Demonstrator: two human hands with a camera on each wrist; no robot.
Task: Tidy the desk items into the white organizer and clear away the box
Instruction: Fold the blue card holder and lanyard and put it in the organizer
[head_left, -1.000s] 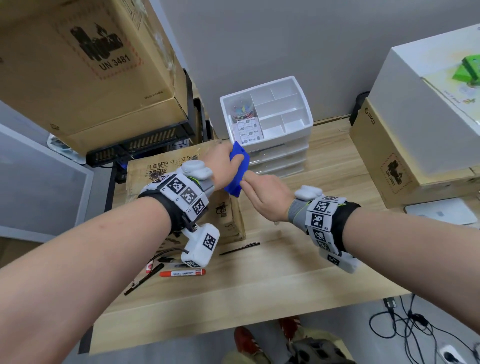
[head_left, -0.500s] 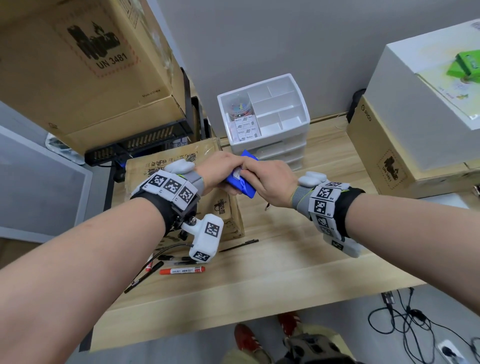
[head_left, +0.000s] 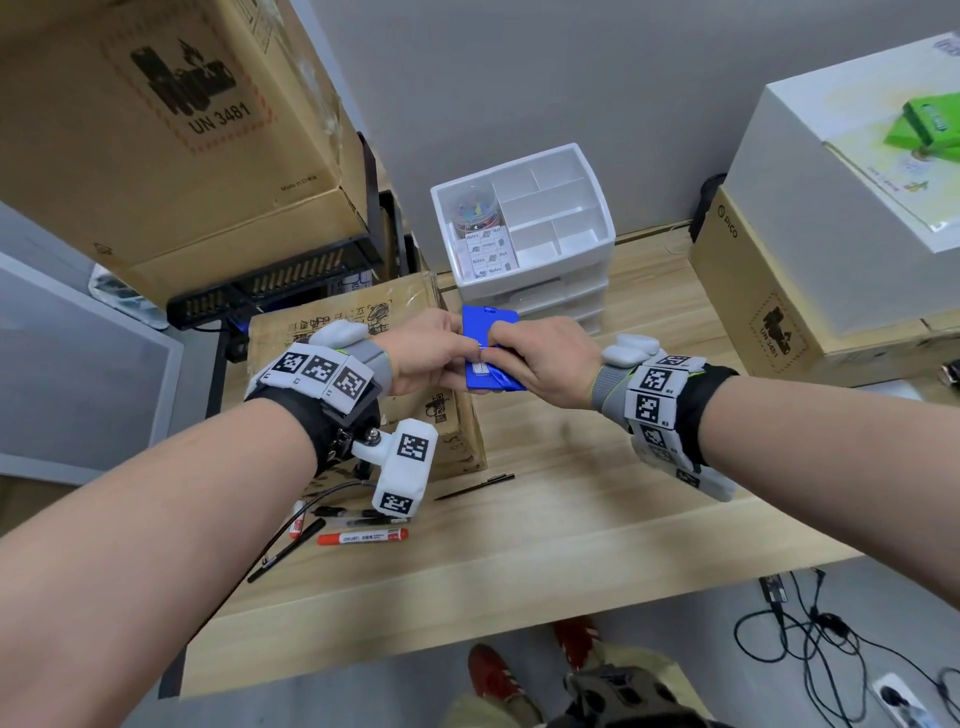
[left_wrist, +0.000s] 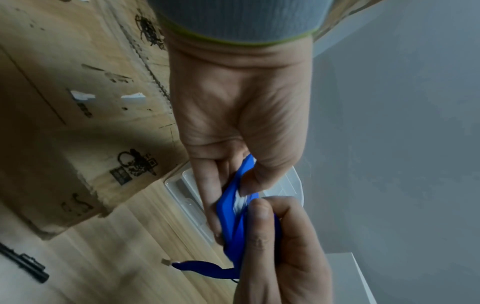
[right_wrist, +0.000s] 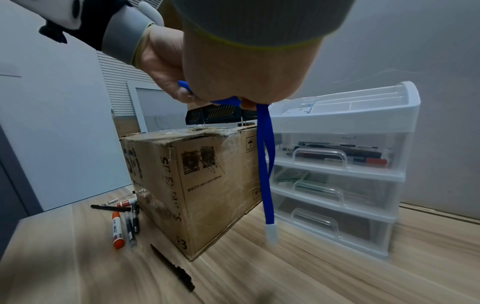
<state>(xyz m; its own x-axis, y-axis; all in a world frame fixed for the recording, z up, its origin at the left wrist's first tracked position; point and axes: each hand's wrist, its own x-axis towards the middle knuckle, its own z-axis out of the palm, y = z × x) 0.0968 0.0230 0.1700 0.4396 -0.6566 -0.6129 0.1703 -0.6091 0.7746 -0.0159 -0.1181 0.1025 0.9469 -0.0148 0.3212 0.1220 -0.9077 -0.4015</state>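
Both hands hold a blue badge holder above the desk, in front of the white organizer. My left hand pinches its left edge between thumb and fingers. My right hand grips its right side, and the blue lanyard strap hangs down from that fist. The organizer's top tray holds a jar of clips and sticky notes; its clear drawers hold pens. The small cardboard box stands left of the organizer, under my left wrist.
Several pens and a red marker lie on the wooden desk by the box, with one black pen further right. Large cartons are stacked at the left, a brown box and white box at the right.
The blue badge holder has turned from upright to lying flat, face up. My right hand has come up from below and taken hold of its right side, and both hands have moved slightly right.
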